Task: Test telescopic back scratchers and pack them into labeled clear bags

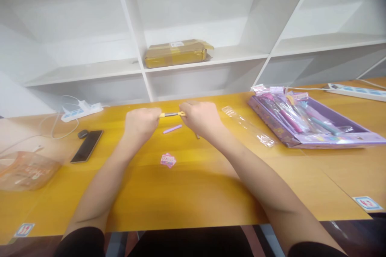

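My left hand and my right hand are both closed, each gripping one end of a thin pen part with yellow ends and a grey middle, held level above the yellow table. A lilac pen cap lies on the table just below the hands. A small pink card lies nearer to me. A thin dark tip pokes out under my right hand.
An empty clear wrapper lies right of my right hand. A purple tray of packaged pens sits at the right. A black phone and a power strip lie at left, a clear plastic container at far left. White shelves behind hold a brown parcel.
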The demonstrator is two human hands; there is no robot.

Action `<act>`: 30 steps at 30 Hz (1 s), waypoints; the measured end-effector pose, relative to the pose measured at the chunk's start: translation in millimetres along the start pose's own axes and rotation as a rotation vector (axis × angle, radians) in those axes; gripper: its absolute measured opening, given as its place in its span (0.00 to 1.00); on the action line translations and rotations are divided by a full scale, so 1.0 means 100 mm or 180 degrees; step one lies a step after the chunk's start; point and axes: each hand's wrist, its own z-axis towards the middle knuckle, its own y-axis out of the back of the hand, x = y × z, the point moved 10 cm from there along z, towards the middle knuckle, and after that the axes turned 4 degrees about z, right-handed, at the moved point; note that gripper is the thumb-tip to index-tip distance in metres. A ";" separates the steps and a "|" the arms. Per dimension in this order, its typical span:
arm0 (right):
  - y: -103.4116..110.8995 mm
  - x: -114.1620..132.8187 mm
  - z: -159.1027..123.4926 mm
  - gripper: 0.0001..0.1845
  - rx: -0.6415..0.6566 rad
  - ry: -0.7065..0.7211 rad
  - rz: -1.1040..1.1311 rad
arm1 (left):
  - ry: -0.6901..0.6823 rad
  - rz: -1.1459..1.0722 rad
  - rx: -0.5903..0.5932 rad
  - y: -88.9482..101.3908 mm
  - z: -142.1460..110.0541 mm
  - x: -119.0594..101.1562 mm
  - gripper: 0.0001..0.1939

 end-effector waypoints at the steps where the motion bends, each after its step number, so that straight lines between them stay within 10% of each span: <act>1: 0.00 -0.01 0.01 0.18 -0.0011 -0.0001 -0.0025 | 0.0011 0.0009 0.0038 -0.03 0.02 0.02 0.15; 6: 0.13 -0.45 0.12 0.16 -0.0317 -0.0151 -0.0255 | 0.0243 0.0257 0.0186 -0.24 0.19 0.56 0.11; 14: 0.60 -2.52 -0.15 0.12 -0.1261 -0.0815 -0.0342 | 0.1228 0.0576 0.0113 -0.14 -0.04 2.20 0.16; 19: 0.66 -3.06 -0.35 0.11 -0.1452 -0.1121 -0.0015 | 0.1061 0.0319 0.0027 -0.08 0.01 2.07 0.18; 30: 0.87 -2.95 -0.45 0.20 -0.1573 -0.1447 0.0057 | 0.1227 0.0344 -0.0236 0.14 -0.01 2.05 0.18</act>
